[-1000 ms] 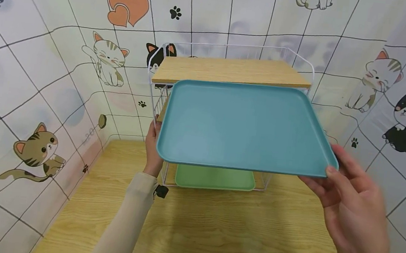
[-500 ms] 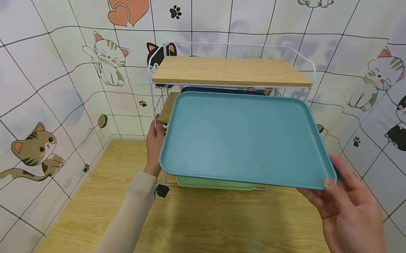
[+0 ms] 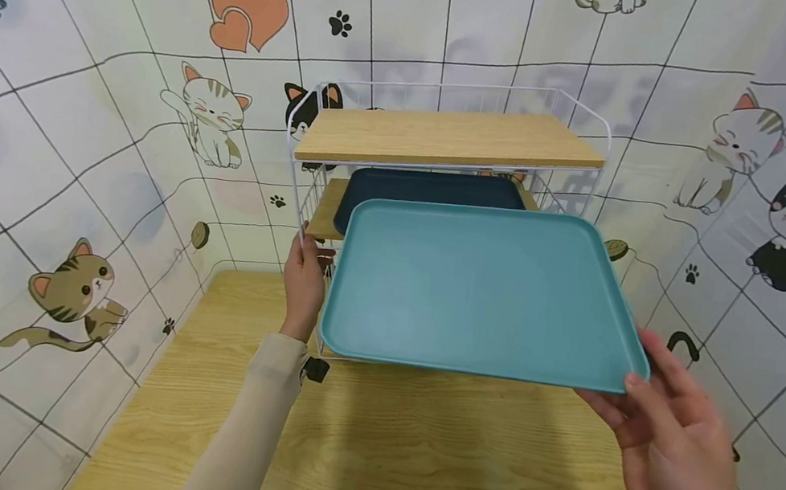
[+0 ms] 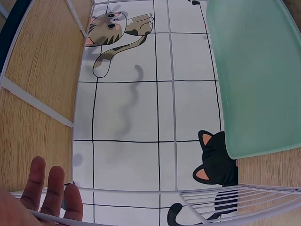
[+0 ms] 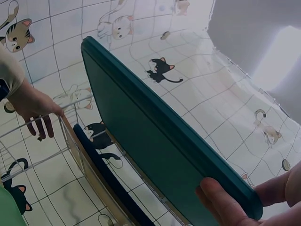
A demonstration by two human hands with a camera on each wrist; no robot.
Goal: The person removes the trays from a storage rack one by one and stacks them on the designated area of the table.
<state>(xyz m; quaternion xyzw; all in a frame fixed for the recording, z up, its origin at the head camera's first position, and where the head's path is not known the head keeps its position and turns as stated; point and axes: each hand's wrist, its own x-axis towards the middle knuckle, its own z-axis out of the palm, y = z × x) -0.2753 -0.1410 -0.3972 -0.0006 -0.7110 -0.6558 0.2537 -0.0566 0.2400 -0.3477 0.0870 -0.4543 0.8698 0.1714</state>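
With its thumb on top and fingers beneath, my right hand (image 3: 676, 447) pinches the near right corner of a blue rectangular tray (image 3: 489, 292). The tray is held in front of a white wire rack with wooden shelves (image 3: 449, 138). At the rack's left side, my left hand (image 3: 303, 283) grips the frame by the middle shelf, fingers reaching under it in the left wrist view. A dark navy tray (image 3: 436, 187) lies on that middle shelf. On the bottom shelf is a green tray (image 4: 263, 80), hidden behind the blue tray in the head view.
The rack stands on a wood-grain table (image 3: 413, 449) near the back wall. White walls (image 3: 417, 29) with grid lines and cartoon cats enclose the table at the back and both sides. The rack's top wooden shelf has a raised wire rail around it.
The blue tray has moved down and slightly right in my right hand, uncovering the navy tray and covering the green one. My left hand keeps its place on the rack.
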